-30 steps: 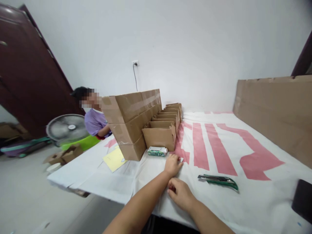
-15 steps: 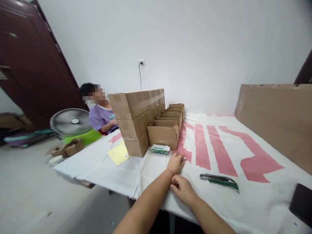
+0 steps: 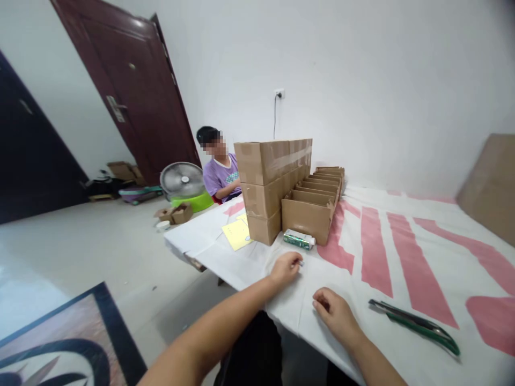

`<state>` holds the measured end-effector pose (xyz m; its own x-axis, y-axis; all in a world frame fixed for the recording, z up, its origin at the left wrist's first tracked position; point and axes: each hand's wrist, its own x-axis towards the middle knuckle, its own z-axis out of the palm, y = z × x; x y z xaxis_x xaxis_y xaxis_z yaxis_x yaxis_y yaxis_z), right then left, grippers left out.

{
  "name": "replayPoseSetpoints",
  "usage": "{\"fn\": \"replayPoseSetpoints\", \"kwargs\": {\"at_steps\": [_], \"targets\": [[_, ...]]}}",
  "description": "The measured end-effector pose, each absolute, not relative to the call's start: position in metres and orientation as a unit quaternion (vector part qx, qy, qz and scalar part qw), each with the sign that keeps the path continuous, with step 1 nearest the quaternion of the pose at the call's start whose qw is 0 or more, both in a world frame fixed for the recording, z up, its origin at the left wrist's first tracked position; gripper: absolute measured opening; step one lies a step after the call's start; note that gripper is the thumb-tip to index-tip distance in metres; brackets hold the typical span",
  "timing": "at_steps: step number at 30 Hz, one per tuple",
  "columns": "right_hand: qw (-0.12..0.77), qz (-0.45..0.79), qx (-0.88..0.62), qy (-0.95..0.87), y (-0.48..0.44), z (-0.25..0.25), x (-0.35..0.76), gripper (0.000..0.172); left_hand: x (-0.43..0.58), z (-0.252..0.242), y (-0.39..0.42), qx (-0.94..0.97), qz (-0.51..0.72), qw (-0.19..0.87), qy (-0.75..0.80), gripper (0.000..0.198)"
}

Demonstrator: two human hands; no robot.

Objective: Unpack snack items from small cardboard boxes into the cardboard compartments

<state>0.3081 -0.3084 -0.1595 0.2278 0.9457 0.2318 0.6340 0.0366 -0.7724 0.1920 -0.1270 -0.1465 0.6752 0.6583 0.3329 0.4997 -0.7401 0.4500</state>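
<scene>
My left hand (image 3: pixel 286 267) rests on the white and red cloth (image 3: pixel 374 252) with its fingers pinched on a tiny white object that I cannot make out. My right hand (image 3: pixel 335 312) lies near the table's front edge, fingers curled in, nothing visible in them. A small green and white carton (image 3: pixel 298 239) lies just beyond my left hand. A green utility knife (image 3: pixel 416 325) lies to the right of my right hand.
Stacked cardboard boxes (image 3: pixel 270 185) and a row of open small boxes (image 3: pixel 313 201) stand on the table. A yellow paper (image 3: pixel 237 234) lies beside them. Another person (image 3: pixel 221 171) sits behind, next to a fan (image 3: pixel 182 180). A dark door (image 3: pixel 132 86) is on the left.
My view has swung left, showing the door and floor. My hands have moved apart; the left still pinches the tiny object.
</scene>
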Motion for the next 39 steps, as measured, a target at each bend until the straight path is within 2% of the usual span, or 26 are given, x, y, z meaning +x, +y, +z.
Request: {"fn": "replayPoseSetpoints", "kwargs": {"at_steps": [5, 9, 14, 19, 23, 29, 35, 39], "targets": [[0.391, 0.194, -0.675, -0.594, -0.308, -0.160, 0.308, 0.012, 0.083, -0.122, -0.056, 0.841, 0.231, 0.078, 0.482, 0.026], [0.384, 0.197, -0.680, -0.593, -0.307, -0.162, 0.309, 0.015, 0.042, -0.120, -0.032, 0.834, 0.160, 0.052, 0.526, 0.016], [0.385, 0.197, -0.679, -0.593, -0.307, -0.163, 0.310, 0.016, 0.031, -0.126, -0.049, 0.842, 0.097, 0.025, 0.531, 0.014], [0.375, 0.195, -0.685, -0.593, -0.306, -0.165, 0.310, 0.016, 0.026, -0.124, -0.099, 0.855, 0.088, 0.021, 0.510, 0.018], [0.384, 0.182, -0.678, -0.600, -0.308, -0.165, 0.309, 0.018, 0.036, -0.127, -0.151, 0.876, 0.098, 0.048, 0.470, 0.017], [0.412, 0.100, -0.649, -0.632, -0.322, -0.149, 0.298, 0.024, 0.072, -0.138, -0.217, 0.902, 0.158, 0.152, 0.372, 0.024], [0.391, 0.071, -0.621, -0.676, -0.332, -0.138, 0.275, 0.029, 0.097, -0.147, -0.243, 0.875, 0.224, 0.274, 0.330, 0.016], [0.388, 0.052, -0.607, -0.692, -0.320, -0.137, 0.273, 0.039, 0.117, -0.146, -0.261, 0.879, 0.208, 0.305, 0.300, 0.013]]}}
